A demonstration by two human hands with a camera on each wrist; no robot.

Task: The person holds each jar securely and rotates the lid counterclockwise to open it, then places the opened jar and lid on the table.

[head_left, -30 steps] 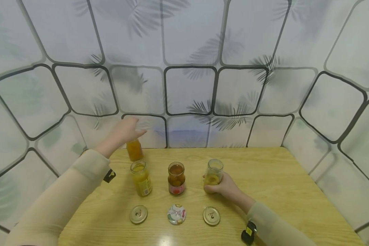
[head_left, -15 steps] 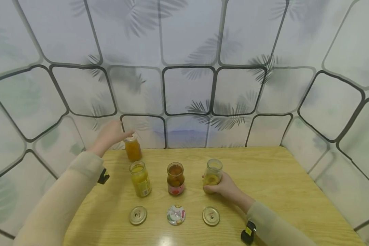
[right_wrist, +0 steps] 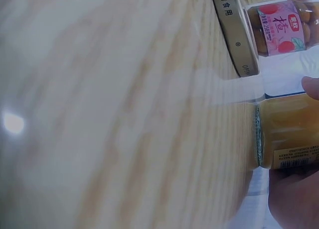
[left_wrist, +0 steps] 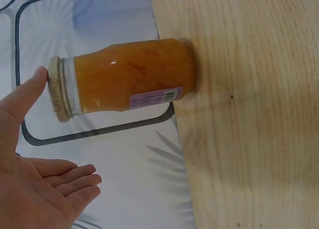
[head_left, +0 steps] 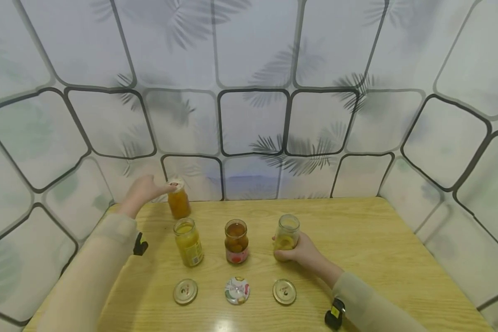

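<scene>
At the back left of the table stands a lidded jar of orange fruit (head_left: 179, 204). My left hand (head_left: 143, 189) is left of its lid, fingers loosely extended. In the left wrist view the thumb tip appears at the edge of the jar's lid (left_wrist: 59, 89); whether it presses there I cannot tell. My right hand (head_left: 305, 251) grips an open glass jar with pale yellow contents (head_left: 287, 233), which stands upright on the table. To the left of that are an open jar of brown fruit with a pink label (head_left: 236, 242) and an open jar of yellow fruit (head_left: 188, 244).
Three loose lids lie in a row near the front: a gold lid (head_left: 185, 291), a white patterned lid (head_left: 237, 290) and another gold lid (head_left: 284, 292). The wooden table (head_left: 357, 226) meets a patterned wall (head_left: 253, 177) at the back and sides.
My left hand has moved left and slightly down from above the orange jar, so that its lid now shows. The right hand keeps holding its jar in place.
</scene>
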